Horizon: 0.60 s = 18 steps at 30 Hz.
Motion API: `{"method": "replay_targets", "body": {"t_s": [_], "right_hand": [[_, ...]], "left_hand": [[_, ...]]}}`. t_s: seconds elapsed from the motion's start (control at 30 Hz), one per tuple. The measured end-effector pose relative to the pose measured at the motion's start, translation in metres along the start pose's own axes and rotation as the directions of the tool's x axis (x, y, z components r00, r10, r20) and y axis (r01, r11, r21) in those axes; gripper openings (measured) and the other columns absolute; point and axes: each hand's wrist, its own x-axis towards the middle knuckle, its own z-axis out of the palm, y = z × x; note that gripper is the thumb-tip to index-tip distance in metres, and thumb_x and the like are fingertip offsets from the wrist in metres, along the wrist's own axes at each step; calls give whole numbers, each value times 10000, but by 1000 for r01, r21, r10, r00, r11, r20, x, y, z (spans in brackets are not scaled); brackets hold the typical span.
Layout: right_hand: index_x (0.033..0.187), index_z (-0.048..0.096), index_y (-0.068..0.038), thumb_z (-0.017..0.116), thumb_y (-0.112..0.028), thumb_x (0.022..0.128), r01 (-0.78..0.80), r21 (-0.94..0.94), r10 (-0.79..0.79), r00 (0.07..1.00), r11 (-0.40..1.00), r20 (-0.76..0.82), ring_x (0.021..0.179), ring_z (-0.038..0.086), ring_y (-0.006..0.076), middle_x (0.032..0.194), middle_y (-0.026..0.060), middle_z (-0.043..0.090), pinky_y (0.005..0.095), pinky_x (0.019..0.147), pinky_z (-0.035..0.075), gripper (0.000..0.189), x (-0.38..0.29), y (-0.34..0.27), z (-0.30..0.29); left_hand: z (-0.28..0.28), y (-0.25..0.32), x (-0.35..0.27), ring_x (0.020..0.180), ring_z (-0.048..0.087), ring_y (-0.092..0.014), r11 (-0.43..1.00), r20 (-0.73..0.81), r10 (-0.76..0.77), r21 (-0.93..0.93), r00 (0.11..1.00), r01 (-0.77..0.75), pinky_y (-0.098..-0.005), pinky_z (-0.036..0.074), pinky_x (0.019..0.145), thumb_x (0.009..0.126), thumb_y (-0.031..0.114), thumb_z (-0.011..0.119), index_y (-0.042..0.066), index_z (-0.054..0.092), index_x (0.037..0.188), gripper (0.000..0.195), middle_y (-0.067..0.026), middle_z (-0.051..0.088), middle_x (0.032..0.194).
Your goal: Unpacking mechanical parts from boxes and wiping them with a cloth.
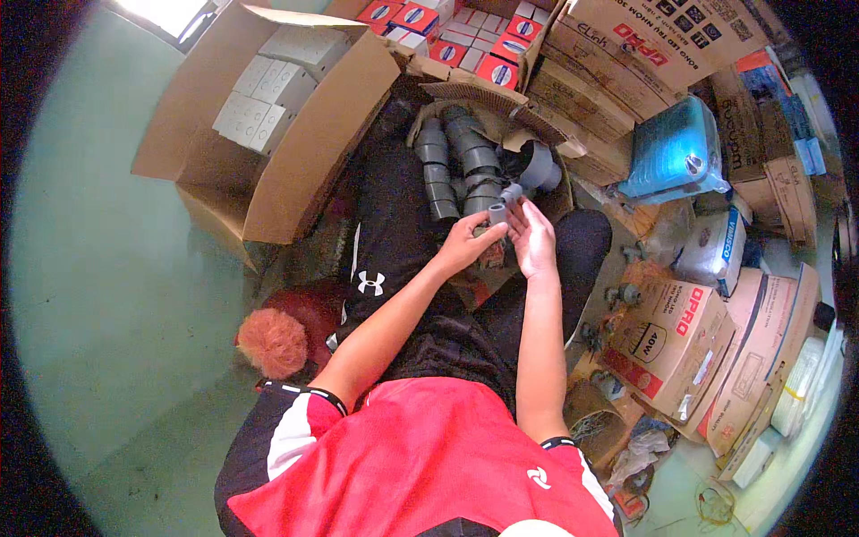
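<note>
My left hand (470, 240) pinches a small grey plastic pipe fitting (497, 214) between thumb and fingers, its round open end facing up. Close beside it is my right hand (533, 241), palm turned inward and fingers stretched forward. At the right fingertips shows another small grey fitting piece (511, 193); whether it is joined to the first, or gripped by the right hand, I cannot tell. Just beyond both hands, an open cardboard box (470, 88) holds stacked larger grey pipe fittings (480, 158). A wide grey fitting (539, 166) lies at its right side.
To the left stands an open carton (315, 144) with white boxes (268, 101). Red-and-white small boxes (500, 67) fill a carton at the back. On the right are a blue wrapped pack (674, 151), a cardboard carton (671, 335) and loose fittings (624, 293). My legs flank the fittings box.
</note>
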Motion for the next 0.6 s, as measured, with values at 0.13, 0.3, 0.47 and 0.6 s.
{"method": "replay_targets", "body": {"t_s": [0.13, 0.3, 0.47, 0.6], "right_hand": [[1374, 668, -37, 612, -262, 1098, 3, -185, -3, 1000, 983, -2, 1121, 703, 169, 1245, 71, 742, 326, 950, 557, 360, -19, 7, 6], [1318, 698, 5, 682, -197, 1067, 135, -294, -111, 989, 946, 96, 1063, 667, 116, 1197, 39, 733, 297, 949, 533, 322, -22, 23, 15], [1331, 689, 18, 775, -227, 1010, 142, -465, -117, 990, 874, 83, 1005, 654, 107, 1157, 43, 728, 282, 916, 530, 413, -18, 27, 12], [1345, 655, 10, 777, -236, 1009, 25, -446, 9, 997, 895, 74, 1030, 670, 111, 1195, 33, 726, 278, 924, 531, 434, -13, 27, 7]], "left_hand": [[1, 2, 1, 952, 643, -77, 981, -45, -95, -175, 995, 85, -281, 529, 869, 1059, 370, 693, 34, 744, 1244, 387, -8, 753, 1085], [-3, -1, 3, 958, 651, -89, 972, -118, -219, -108, 969, 206, -288, 534, 855, 1081, 370, 658, 22, 748, 1233, 391, -27, 760, 1083], [0, 2, 1, 945, 688, -179, 975, -175, -185, 91, 967, 203, -352, 542, 878, 1118, 437, 556, -16, 728, 1221, 496, -136, 773, 1038], [-4, -5, 3, 910, 685, -204, 963, -186, -192, 155, 964, 222, -380, 538, 848, 1124, 455, 525, -13, 728, 1180, 513, -159, 763, 1004]]}}
